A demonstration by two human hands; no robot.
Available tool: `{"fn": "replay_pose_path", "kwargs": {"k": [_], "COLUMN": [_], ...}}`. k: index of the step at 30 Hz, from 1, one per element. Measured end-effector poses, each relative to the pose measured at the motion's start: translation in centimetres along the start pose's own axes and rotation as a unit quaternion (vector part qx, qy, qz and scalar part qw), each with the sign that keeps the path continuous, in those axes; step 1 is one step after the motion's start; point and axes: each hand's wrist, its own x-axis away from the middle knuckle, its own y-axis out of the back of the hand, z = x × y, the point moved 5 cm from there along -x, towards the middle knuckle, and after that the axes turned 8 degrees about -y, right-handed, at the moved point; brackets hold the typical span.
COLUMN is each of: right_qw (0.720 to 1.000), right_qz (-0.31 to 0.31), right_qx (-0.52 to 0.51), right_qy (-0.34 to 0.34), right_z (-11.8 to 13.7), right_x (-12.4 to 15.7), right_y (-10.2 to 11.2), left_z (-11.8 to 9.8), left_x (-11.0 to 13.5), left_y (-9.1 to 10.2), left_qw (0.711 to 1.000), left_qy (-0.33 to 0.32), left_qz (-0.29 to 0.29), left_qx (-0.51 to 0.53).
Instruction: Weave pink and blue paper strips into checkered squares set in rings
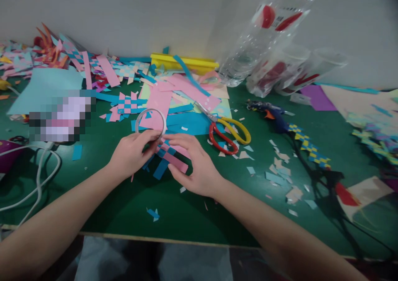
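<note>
Head camera view, centre of the frame: the left hand (129, 154) is pinching a tape roll (163, 122) between thumb and fingers, while the right hand (200, 165) is curving, thumb apart from fingers, around a pink-and-blue woven paper piece (168, 153) just below. The person seems to be working tape beside the weave; the next move is probably calling for careful fingertip control.

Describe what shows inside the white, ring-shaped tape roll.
Through the opening of the tape roll, pink paper and a small blue scrap show behind it. The left hand covers part of its lower edge, hiding whatever lies behind the hand.
</note>
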Motion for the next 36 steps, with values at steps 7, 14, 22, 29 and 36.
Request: {"fn": "replay_pose_path", "kwargs": {"k": [7,14,22,29,36], "right_qw": [1.000,1.000,0.995,0.996,0.989], "right_qz": [0.023,-0.019,-0.044,-0.074,-0.118], "right_qx": [0.015,0.015,0.084,0.034,0.082], "right_qy": [-0.009,0.009,0.000,-0.032,0.013], "right_z": [-0.3,-0.1,-0.5,-1.1,-1.0], "right_x": [-0.1,0.0,0.2,0.1,0.1], "right_y": [-0.2,0.1,-0.1,0.2,0.6], "left_z": [0.2,0.2,-0.1,-0.8,-3.1], "left_x": [0.1,0.0,0.0,0.1,-0.3], "left_y": [-0.2,0.0,-0.1,-0.2,0.0], "left_qw": [1.000,1.000,0.999,0.997,0.990], "left_qy": [0.006,-0.011,-0.021,-0.044,-0.121], "left_qz": [0.021,-0.013,0.010,0.011,0.033], "left_qx": [0.012,-0.018,-0.028,-0.058,-0.072]}}
